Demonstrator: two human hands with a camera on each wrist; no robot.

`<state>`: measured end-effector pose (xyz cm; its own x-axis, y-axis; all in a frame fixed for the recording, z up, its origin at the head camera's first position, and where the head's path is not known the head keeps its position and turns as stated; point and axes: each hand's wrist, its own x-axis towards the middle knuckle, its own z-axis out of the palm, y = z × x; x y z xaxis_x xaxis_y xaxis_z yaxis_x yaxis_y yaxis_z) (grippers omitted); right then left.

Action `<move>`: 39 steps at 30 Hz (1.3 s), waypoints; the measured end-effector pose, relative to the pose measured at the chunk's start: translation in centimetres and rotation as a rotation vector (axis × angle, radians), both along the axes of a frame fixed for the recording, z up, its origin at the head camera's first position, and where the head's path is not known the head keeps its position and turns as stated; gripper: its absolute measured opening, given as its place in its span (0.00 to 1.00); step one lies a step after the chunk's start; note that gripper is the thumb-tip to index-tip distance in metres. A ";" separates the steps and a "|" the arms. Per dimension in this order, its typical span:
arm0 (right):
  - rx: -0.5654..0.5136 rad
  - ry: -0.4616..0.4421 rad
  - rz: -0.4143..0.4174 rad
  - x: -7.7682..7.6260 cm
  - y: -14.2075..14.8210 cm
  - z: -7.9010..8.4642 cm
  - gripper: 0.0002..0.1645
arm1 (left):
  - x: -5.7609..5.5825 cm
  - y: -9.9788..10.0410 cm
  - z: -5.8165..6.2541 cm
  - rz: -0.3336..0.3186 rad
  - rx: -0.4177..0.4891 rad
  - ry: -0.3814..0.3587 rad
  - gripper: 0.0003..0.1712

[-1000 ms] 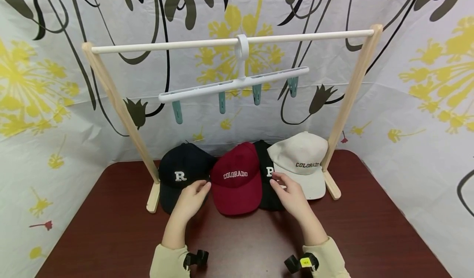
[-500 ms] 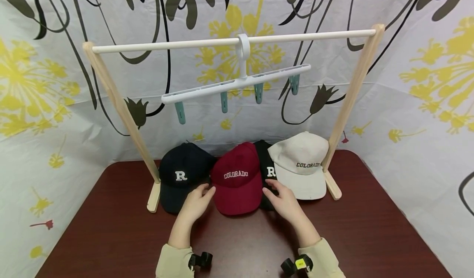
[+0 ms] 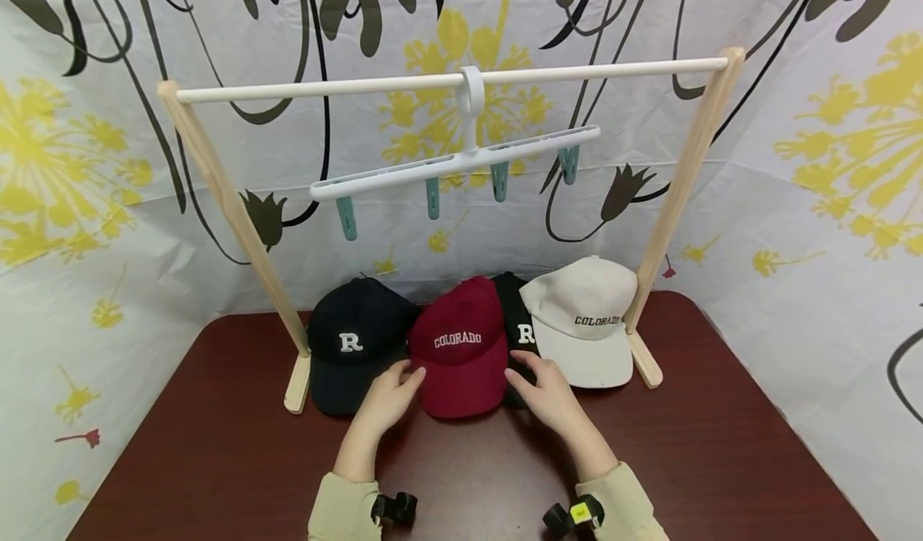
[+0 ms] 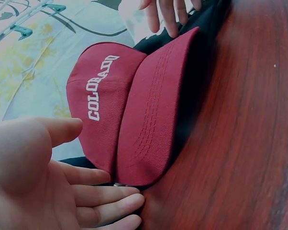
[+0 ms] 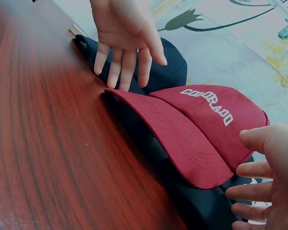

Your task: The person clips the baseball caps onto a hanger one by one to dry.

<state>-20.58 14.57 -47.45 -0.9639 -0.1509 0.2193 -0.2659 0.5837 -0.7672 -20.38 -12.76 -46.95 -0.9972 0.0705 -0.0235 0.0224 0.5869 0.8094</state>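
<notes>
A red baseball cap lettered COLORADO lies between both hands, its brim toward the person. At its left side is my left hand, palm inward, with extended fingers beside the brim in the left wrist view. My right hand flanks the other side, fingers spread and the palm facing the cap. Neither hand grips anything. Left of the red cap sits a navy cap with a white R. On the right, a black cap with an R is partly hidden behind the red cap, a white cap and the right hand.
The white COLORADO cap leans by the right post. A wooden rack straddles the caps. From its rod hangs a white hanger with several green clips. The dark red table meets a patterned cloth backdrop.
Both hands have moved inward to the sides of the red cap, the left going right, the right going left and slightly down. The caps stay in place.
</notes>
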 end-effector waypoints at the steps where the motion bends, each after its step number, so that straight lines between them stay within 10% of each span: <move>1: 0.002 0.001 -0.001 0.0 0.0 0.0 0.24 | 0.0 0.1 0.1 -0.001 0.001 0.002 0.32; 14: -0.010 0.009 0.044 -0.1 -0.5 -0.7 0.24 | 0.1 0.3 -0.1 0.013 0.027 0.020 0.32; 19: -0.169 -0.096 0.062 -0.3 -0.4 -0.5 0.24 | 0.0 0.3 -0.1 0.041 0.029 0.037 0.32; 30: -0.345 -0.199 0.056 1.1 -0.7 2.8 0.27 | -0.3 0.1 0.1 0.105 0.053 0.105 0.30; 39: -0.413 -0.201 -0.002 -0.2 -0.5 -0.2 0.30 | -0.3 0.3 0.1 0.116 0.074 0.150 0.32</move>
